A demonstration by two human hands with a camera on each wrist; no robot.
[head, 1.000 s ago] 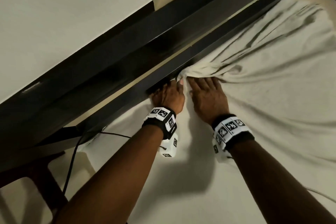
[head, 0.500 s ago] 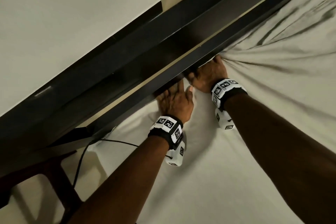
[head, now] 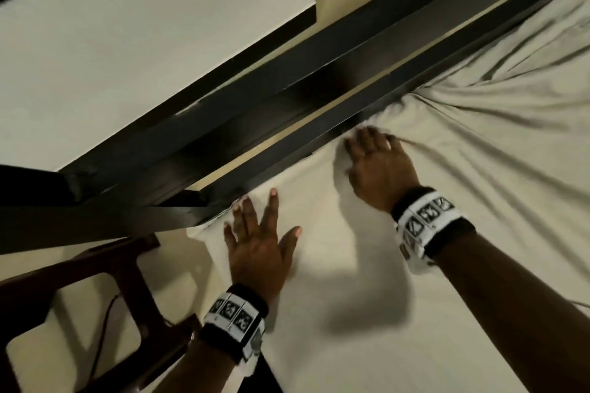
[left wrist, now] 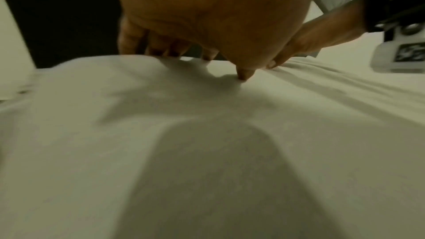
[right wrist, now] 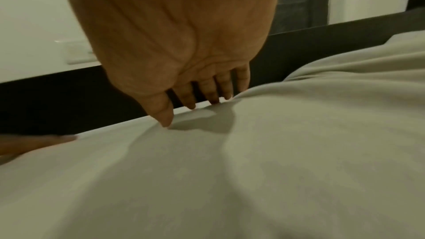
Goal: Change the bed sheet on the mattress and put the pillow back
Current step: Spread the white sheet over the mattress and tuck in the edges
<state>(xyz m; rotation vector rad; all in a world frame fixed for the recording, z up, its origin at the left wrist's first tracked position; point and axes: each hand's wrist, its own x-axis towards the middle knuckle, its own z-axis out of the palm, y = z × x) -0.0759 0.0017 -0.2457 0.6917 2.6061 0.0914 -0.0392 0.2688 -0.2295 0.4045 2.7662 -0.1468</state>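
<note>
A pale cream bed sheet [head: 415, 265] covers the mattress and runs up to the dark bed frame rail [head: 287, 143]. My left hand [head: 258, 233] lies flat on the sheet near the mattress corner, fingers straight and spread, tips at the edge. My right hand [head: 373, 150] presses its fingertips down on the sheet beside the rail, where creases fan out to the right. The left wrist view shows my left hand [left wrist: 190, 57] touching the sheet [left wrist: 207, 152]. In the right wrist view my right hand [right wrist: 202, 101] has straight fingers on the sheet [right wrist: 253, 170]. No pillow is in view.
A pale wall [head: 143, 41] rises behind the dark rail. A dark wooden piece of furniture [head: 105, 284] with a thin cable [head: 105, 322] stands on the floor left of the mattress corner. Bunched folds of sheet [head: 526, 73] lie at the far right.
My left hand has slid back left along the rail to the mattress corner and spread flat. My right hand stays at the rail with its fingers straightened on the sheet. The camera view shifted.
</note>
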